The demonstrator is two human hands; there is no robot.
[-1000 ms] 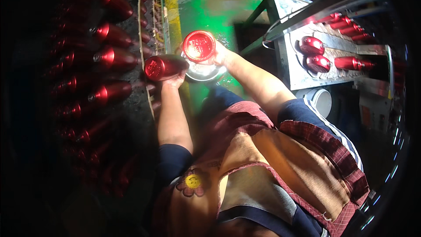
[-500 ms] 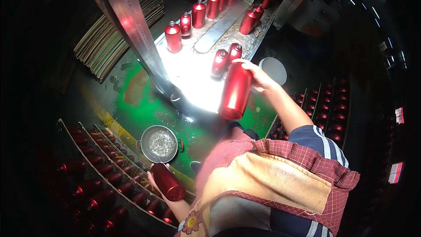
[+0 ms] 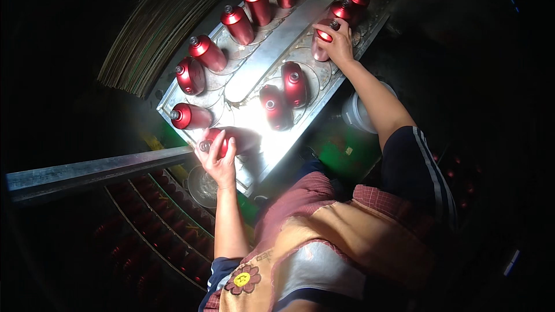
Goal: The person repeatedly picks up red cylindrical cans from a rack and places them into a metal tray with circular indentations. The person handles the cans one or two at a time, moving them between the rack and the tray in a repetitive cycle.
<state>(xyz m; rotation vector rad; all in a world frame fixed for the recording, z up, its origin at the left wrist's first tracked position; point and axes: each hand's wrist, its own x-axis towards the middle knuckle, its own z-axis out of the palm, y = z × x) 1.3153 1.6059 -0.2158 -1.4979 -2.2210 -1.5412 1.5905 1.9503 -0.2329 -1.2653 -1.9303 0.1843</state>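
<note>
My left hand (image 3: 218,164) is closed round a shiny red bottle (image 3: 215,136) at the near left corner of the metal conveyor table (image 3: 277,46). On the far right side of the table, my right hand (image 3: 339,47) grips another red bottle (image 3: 319,52) standing upright, its fingers round the upper part. Just beyond it stand red bottles (image 3: 341,9). Between my hands are two more, a rounded bottle (image 3: 295,85) and its neighbour (image 3: 275,108). Several others line the left side, among them a bottle (image 3: 207,54) and the nearest bottle (image 3: 191,116).
A metal post (image 3: 104,167) reaches in from the left edge. Boards (image 3: 156,32) are stacked far left. A pale bucket (image 3: 359,112) stands right of the table, and a metal pot (image 3: 200,188) lies low beside my left forearm. Racks of red bottles (image 3: 162,237) fill the lower left.
Both hands have moved from in front of the table onto it, each with a red bottle. The view has shifted, bringing the conveyor closer and the post to the left.
</note>
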